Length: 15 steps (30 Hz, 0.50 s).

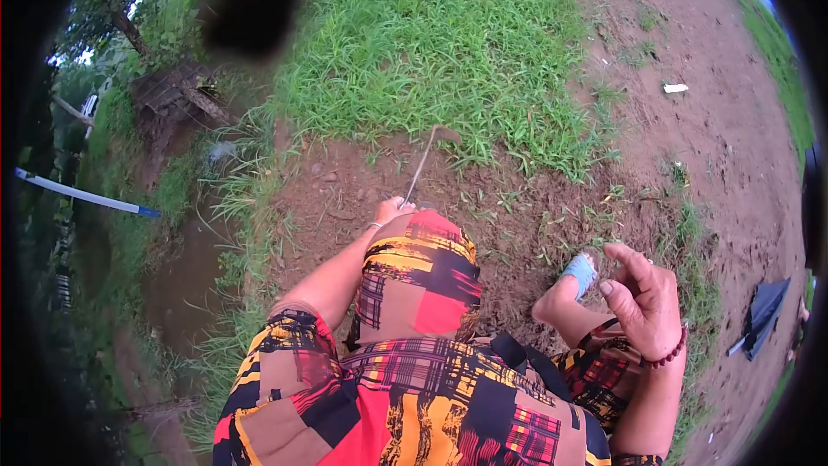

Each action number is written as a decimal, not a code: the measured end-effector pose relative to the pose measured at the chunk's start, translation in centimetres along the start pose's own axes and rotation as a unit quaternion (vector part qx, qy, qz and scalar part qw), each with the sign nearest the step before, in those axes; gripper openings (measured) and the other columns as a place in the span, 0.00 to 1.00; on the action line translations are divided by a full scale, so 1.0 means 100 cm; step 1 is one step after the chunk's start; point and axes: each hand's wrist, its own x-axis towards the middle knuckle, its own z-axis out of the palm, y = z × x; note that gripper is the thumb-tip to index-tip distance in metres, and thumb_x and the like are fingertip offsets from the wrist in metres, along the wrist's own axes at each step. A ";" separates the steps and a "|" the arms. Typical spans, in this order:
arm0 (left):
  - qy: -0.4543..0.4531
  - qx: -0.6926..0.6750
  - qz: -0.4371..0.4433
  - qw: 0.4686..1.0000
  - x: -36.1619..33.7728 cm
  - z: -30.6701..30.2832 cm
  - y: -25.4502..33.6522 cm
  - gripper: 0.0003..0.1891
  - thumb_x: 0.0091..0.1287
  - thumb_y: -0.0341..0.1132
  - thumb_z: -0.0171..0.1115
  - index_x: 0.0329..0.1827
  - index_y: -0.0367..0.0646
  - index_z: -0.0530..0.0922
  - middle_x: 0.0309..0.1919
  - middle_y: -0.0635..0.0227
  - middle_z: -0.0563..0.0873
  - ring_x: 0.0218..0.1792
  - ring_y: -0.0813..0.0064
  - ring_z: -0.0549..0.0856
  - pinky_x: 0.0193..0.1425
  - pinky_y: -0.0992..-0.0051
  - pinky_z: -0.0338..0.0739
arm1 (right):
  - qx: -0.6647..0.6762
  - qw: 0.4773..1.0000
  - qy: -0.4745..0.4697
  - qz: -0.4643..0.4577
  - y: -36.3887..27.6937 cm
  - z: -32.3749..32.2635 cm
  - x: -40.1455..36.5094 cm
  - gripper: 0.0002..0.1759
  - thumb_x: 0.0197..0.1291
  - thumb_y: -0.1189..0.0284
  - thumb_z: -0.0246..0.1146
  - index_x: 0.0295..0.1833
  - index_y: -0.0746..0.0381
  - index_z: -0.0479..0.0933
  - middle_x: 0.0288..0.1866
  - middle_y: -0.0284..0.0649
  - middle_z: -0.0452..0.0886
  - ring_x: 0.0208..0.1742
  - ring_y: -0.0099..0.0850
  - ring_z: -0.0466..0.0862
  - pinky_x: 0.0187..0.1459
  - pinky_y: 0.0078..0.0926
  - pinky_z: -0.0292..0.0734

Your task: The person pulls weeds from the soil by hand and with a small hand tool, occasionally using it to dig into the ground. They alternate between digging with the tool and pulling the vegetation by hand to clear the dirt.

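Note:
My left hand (pixel 392 210) is closed around the near end of a small hoe (pixel 421 162), in front of my left knee. Its thin metal shaft points forward, and the brown, bent blade (pixel 446 134) rests at the border between bare soil and grass (pixel 431 43). The knee partly hides the grip. My right hand (pixel 647 302) is raised over my right leg, with bent fingers, the thumb apart and nothing visible in it. A dark red bead bracelet (pixel 666 357) circles that wrist. Below it, a light blue shoe (pixel 580 273) stands on the loosened soil.
A muddy water ditch (pixel 185 285) with grassy edges runs along the left. On the right lies a dirt path (pixel 724 164) with a white scrap (pixel 675 88) and a dark folded umbrella-like object (pixel 762 315). A blue-and-white strip (pixel 86 194) crosses the far left.

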 end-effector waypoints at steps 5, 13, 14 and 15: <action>-0.002 0.025 -0.013 1.000 0.008 0.008 -0.018 0.19 0.58 0.49 0.59 0.31 0.38 0.77 0.26 0.57 0.83 0.29 0.62 0.83 0.35 0.65 0.74 | -0.123 0.992 -0.009 0.012 0.004 0.009 -0.002 0.21 0.48 0.70 0.64 0.50 0.63 0.73 0.23 0.42 0.77 0.24 0.39 0.79 0.28 0.30 0.73; -0.013 0.063 -0.022 0.998 -0.014 0.024 -0.039 0.20 0.58 0.50 0.59 0.32 0.38 0.77 0.27 0.55 0.83 0.30 0.60 0.83 0.36 0.64 0.74 | -0.190 0.977 -0.094 0.026 0.002 0.017 -0.001 0.21 0.48 0.67 0.64 0.50 0.61 0.73 0.23 0.42 0.78 0.26 0.41 0.79 0.29 0.35 0.72; -0.014 0.068 -0.024 0.997 -0.012 0.028 -0.039 0.20 0.57 0.50 0.59 0.32 0.38 0.77 0.27 0.55 0.83 0.30 0.60 0.83 0.36 0.64 0.74 | -0.200 0.974 -0.099 0.027 0.002 0.018 -0.001 0.21 0.48 0.67 0.64 0.50 0.61 0.73 0.23 0.42 0.78 0.26 0.42 0.79 0.29 0.36 0.72; -0.016 0.072 -0.027 0.997 -0.015 0.030 -0.042 0.20 0.57 0.50 0.59 0.32 0.38 0.77 0.27 0.54 0.83 0.30 0.59 0.83 0.36 0.64 0.74 | -0.199 0.974 -0.103 0.025 0.002 0.020 0.000 0.21 0.48 0.67 0.64 0.50 0.61 0.73 0.23 0.42 0.78 0.26 0.42 0.79 0.29 0.36 0.72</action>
